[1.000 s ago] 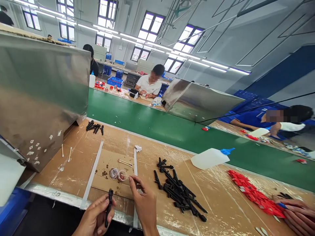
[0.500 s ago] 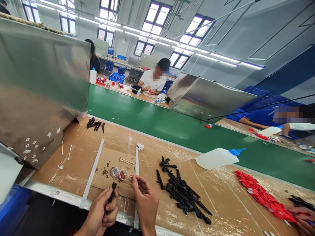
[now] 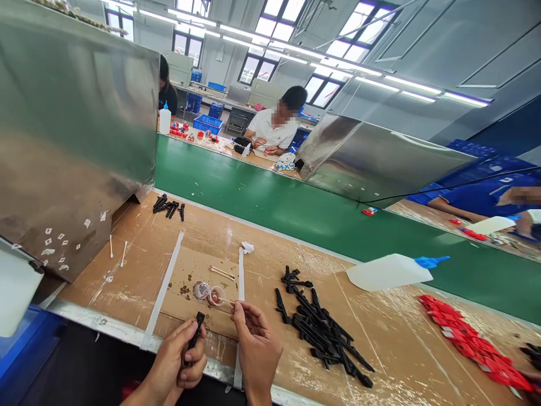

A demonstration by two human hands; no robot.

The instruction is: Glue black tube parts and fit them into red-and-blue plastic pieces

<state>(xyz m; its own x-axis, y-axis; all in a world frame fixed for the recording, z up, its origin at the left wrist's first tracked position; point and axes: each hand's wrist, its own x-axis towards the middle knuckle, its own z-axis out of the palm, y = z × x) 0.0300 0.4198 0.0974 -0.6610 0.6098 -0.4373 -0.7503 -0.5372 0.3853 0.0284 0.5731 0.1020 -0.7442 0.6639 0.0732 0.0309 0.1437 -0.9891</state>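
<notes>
My left hand (image 3: 182,356) is closed around a black plastic part (image 3: 195,334), its squarish end pointing up. Between thumb and fingers my right hand (image 3: 257,338) pinches a cotton swab (image 3: 227,301). The swab's far end lies in a small clear cup (image 3: 217,295) of reddish-brown stuff. Attached or touching on its left is a round clear lid (image 3: 202,290). Both lie on a cardboard sheet (image 3: 177,304) with brown spots. Behind the cup lie used swabs (image 3: 222,273) with dark tips.
Right of my hands lies a pile of black parts (image 3: 321,330); a smaller group (image 3: 168,207) sits far left. A white bottle (image 3: 386,273) lies near the green belt (image 3: 262,194), with red pieces (image 3: 473,344) farther right. A metal panel (image 3: 76,146) stands left. Co-workers sit across.
The view has shifted slightly, so the scene sits a little farther right. Both hands keep their holds, and the swab's end stays at the cup.
</notes>
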